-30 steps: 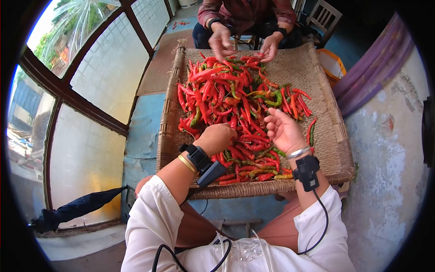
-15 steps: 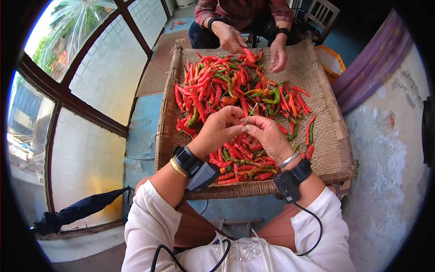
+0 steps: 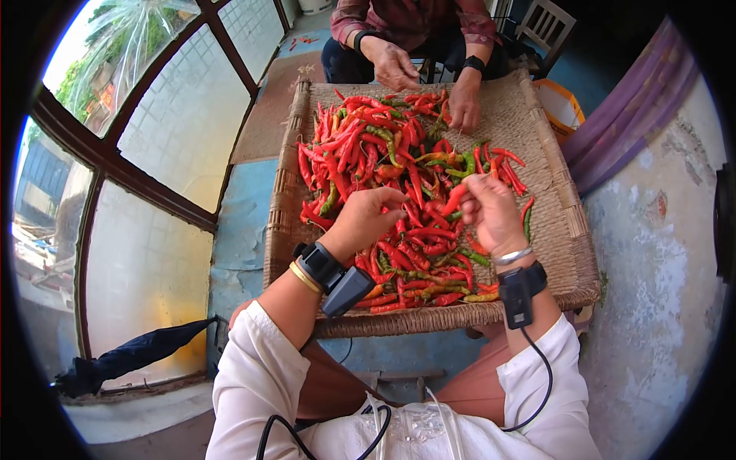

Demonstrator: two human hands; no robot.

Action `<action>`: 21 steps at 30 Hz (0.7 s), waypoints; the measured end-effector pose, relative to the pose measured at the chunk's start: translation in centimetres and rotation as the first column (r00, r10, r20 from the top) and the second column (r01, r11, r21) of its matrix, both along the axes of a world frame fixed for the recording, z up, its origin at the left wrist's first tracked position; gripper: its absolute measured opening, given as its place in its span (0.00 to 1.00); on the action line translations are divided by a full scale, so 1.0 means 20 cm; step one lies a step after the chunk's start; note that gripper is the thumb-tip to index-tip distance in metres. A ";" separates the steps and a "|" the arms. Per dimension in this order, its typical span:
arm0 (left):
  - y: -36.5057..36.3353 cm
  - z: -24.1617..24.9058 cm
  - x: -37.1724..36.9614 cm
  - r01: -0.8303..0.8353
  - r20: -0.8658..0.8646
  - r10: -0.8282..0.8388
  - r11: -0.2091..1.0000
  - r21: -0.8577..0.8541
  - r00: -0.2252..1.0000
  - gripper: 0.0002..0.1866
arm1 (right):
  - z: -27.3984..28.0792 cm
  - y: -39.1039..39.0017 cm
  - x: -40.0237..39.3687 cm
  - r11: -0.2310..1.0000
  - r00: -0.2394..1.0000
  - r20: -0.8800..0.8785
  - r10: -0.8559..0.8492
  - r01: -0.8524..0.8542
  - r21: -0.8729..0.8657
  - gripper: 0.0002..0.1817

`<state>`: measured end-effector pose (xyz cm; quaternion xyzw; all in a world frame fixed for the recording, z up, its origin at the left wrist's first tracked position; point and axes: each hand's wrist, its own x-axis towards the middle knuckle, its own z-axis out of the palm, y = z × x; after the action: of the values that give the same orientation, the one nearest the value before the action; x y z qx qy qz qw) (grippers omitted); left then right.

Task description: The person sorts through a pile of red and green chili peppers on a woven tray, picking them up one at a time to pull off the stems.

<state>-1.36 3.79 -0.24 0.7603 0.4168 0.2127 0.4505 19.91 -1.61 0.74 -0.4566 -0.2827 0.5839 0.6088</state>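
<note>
A large heap of red and green chili peppers (image 3: 356, 146) covers much of the woven mat top (image 3: 537, 115). My right hand (image 3: 491, 213) is closed around a red chili pepper (image 3: 454, 199), whose body sticks out to the left of the fingers. Left of it, my left hand (image 3: 366, 218) hovers over the heap with its fingers curled and the fingertips drawn together. Whatever may be between those fingertips is hidden or too small to name. More red peppers (image 3: 414, 261) lie below and between my two hands.
Across the mat sits another person (image 3: 418, 31), one hand (image 3: 464, 103) down at the peppers and the other raised. Windows (image 3: 157, 138) line the left side, with a folded dark umbrella (image 3: 142, 349) below. A stained wall (image 3: 652, 253) and purple curtain (image 3: 629, 130) flank the right.
My hands were together and have parted; the right has moved right and up with a red pepper. The other person's right hand no longer shows a pepper, and their left has lowered to the heap.
</note>
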 end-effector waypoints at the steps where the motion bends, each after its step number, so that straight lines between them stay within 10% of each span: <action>1: 0.01 -0.03 -0.02 -0.032 0.014 0.030 0.991 0.129 0.999 0.14 | 0.01 0.00 0.03 0.995 0.993 -0.071 -0.094 0.096 0.027 0.07; 5: 0.03 -0.10 -0.04 0.120 -0.245 -0.054 0.958 0.262 0.968 0.15 | -0.07 0.03 0.12 0.905 0.854 -0.310 -0.418 0.423 -0.055 0.08; 8: 0.01 -0.11 -0.01 0.155 -0.212 -0.120 0.975 0.158 0.970 0.17 | -0.14 0.02 0.09 0.969 0.975 -0.219 -0.047 -0.008 -0.246 0.09; 12: -0.05 -0.11 0.02 0.209 -0.274 -0.175 0.973 0.102 0.946 0.18 | -0.12 0.01 -0.03 0.937 0.988 0.066 0.140 -0.111 -0.330 0.17; 16: -0.07 -0.17 0.03 0.275 -0.285 -0.228 0.951 0.139 0.931 0.19 | -0.13 0.02 -0.05 0.896 0.797 0.456 0.397 -0.230 -0.379 0.22; 21: -0.05 -0.10 0.05 0.301 -0.307 -0.257 0.948 0.106 0.917 0.18 | -0.06 -0.01 -0.12 0.844 0.664 0.523 0.533 -0.382 -0.376 0.19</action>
<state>-0.41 2.76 -2.25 0.8667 0.3478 0.0638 0.3518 17.52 -1.72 -0.42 -0.6013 -0.4986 0.5684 0.2582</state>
